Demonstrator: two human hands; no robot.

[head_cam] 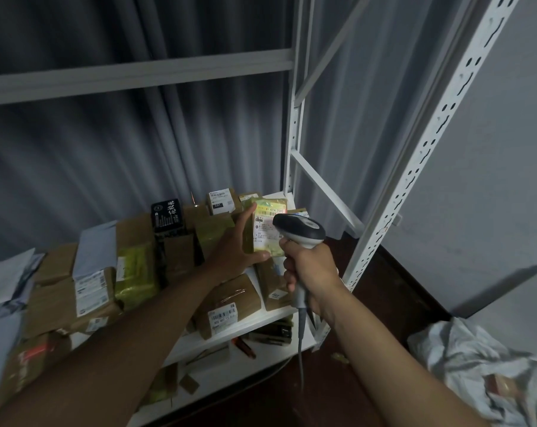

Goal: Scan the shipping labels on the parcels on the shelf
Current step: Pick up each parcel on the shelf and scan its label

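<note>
Two hands are up front over a white metal shelf [261, 326] loaded with parcels. The left hand [234, 246] has a small yellowish parcel [268, 229] propped upright, thumb at the top edge and fingers curled under the bottom, so that grip is wrapped round the packet. Its shipping label [265, 231] faces back toward the camera and is lit up bright.

The right hand [308, 272] is fisted tight round the handle of a grey and white barcode scanner [301, 232], whose dark head sits just right of the held parcel and overlaps its label edge. Can't tell if the trigger is pressed. A grey cable [300, 343] drops from the handle base, below the right grip.

Left of the left grip there's a jumble of brown taped boxes, a yellow-green bubble mailer [136, 272], a grey poly bag [96, 246] and a black box [168, 215] with white lettering. Right under both grips lies a brown taped parcel [230, 306] with a barcode label facing up. Behind the held packet, another brown box [222, 201] shows a white label.

Lower shelf below has a few scraps and dark bits, too murky to name. Off to the right of the scanner hand, crumpled white plastic bags [482, 371] sit on the dark floor, with a grey curtain [137, 143] behind the rack.
</note>
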